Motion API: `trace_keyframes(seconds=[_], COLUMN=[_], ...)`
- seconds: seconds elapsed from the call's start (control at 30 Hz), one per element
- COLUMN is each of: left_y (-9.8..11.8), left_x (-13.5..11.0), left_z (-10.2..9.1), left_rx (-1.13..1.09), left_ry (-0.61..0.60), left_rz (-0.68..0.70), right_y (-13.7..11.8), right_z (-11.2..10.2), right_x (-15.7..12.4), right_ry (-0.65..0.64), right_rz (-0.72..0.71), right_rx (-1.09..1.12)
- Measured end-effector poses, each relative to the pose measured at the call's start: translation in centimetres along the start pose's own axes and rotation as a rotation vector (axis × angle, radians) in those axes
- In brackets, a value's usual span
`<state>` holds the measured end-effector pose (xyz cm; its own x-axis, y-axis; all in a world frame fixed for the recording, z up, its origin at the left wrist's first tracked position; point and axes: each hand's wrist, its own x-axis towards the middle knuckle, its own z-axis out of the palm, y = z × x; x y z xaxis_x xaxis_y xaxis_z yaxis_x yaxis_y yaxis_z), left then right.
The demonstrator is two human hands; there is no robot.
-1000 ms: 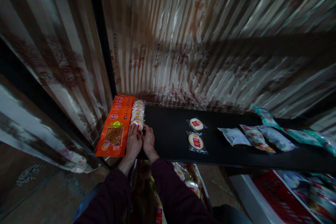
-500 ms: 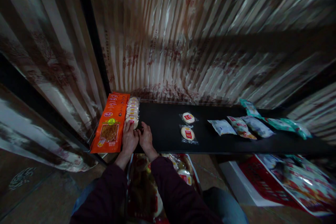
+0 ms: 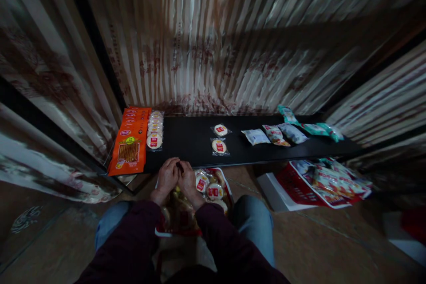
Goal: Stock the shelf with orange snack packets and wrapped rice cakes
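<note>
My left hand (image 3: 167,176) and my right hand (image 3: 187,178) are close together at the front edge of the black shelf (image 3: 186,140). The fingers of both are curled inward, and whatever lies between them is hidden. Below them stands a red and white box (image 3: 229,193) of round, individually wrapped snacks (image 3: 215,191). Just beyond my left hand, a row of overlapping wrapped round snacks (image 3: 154,140) runs back along orange snack packets (image 3: 128,148). Two more round snacks (image 3: 219,146) lie further right on the shelf.
Toward the shelf's right lie white pouches (image 3: 255,136), a red-and-white pouch (image 3: 275,135) and green packets (image 3: 314,129). On the floor at right, a red box (image 3: 289,182) holds more bags. Dark posts (image 3: 96,40) and striped curtains (image 3: 199,53) surround the shelf.
Both hands have drawn back from the row of round snacks to the shelf's front edge, above the box. The front snack of the row is now uncovered. The view has shifted.
</note>
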<state>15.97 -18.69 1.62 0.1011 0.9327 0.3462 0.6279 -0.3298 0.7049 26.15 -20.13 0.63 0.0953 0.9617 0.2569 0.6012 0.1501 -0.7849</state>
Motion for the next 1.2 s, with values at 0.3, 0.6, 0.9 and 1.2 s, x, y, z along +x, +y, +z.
trace_keyframes(seconds=[0.3,0.6,0.9,1.2], left_y=[-0.5,-2.7,-2.4,-3.4], left_x=[-5.9,-7.7,-10.5,-12.6], left_z=[2.1,3.5,5.3,8.1], left_rx=[0.183,0.485,0.5,0.23], left_ry=[-0.147,-0.438,-0.266,-0.011], left_rz=[-0.06,-0.3,-0.216,-0.165], right_y=[2.7,2.7,3.5,5.2], right_z=[-0.5,0.2,0.2,-0.1], right_x=[-5.1,-5.2,-6.6,-8.4], right_ry=[-0.116,-0.218,-0.187,0.017], right_rz=[0.065,0.154,0.272,0.342], right_rx=[-0.118,-0.124,0.044,0.322])
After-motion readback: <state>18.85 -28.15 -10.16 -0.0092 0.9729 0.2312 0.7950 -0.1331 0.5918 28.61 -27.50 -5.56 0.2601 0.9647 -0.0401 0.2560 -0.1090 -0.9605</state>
